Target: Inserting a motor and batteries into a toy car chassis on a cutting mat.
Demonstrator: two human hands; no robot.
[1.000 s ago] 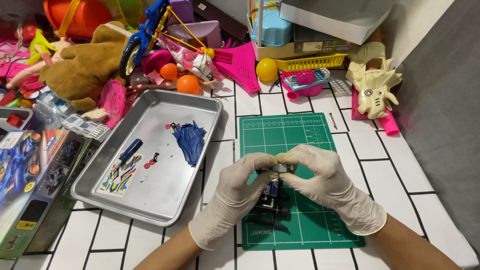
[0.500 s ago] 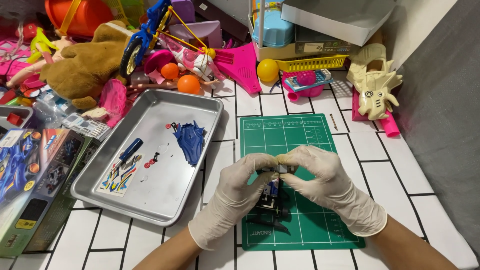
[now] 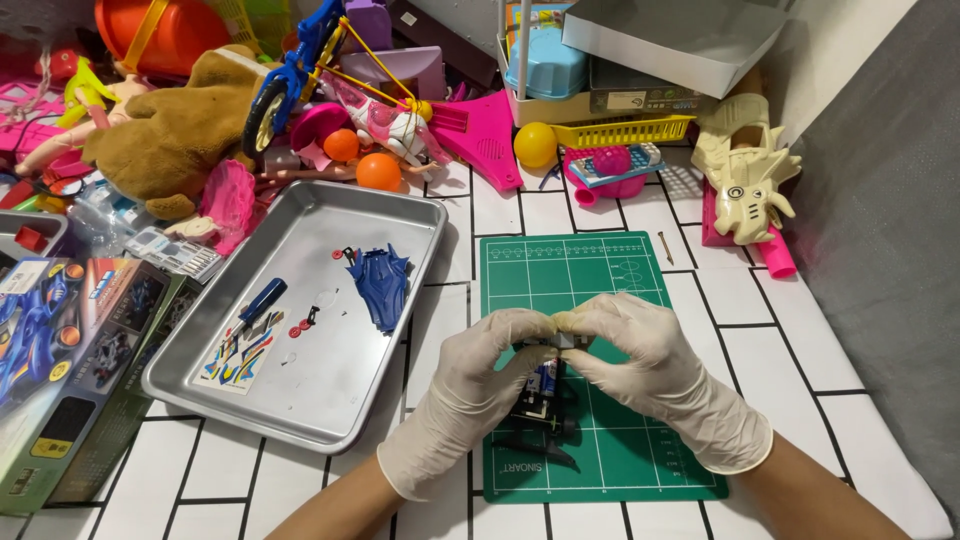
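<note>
Both my hands wear pale latex gloves and meet over a green cutting mat [image 3: 600, 270]. My left hand [image 3: 470, 385] and my right hand [image 3: 645, 365] pinch a small dark toy car chassis [image 3: 545, 395] from both sides, thumbs and fingertips pressed on its top. Most of the chassis is hidden by the fingers; black wheels and a bit of blue show below. Left of the mat stands a metal tray [image 3: 400, 330] holding a blue car body shell [image 3: 380, 285], a blue screwdriver [image 3: 262, 300], a sticker sheet [image 3: 235, 355] and small red parts [image 3: 297, 326].
A toy car kit box [image 3: 70, 360] lies at the left edge. Along the back sits a pile of toys: a brown plush [image 3: 170, 130], orange balls [image 3: 378, 172], a yellow ball [image 3: 536, 145], a yellow basket [image 3: 620, 130], a cream dragon toy [image 3: 745, 175]. A grey wall rises at right.
</note>
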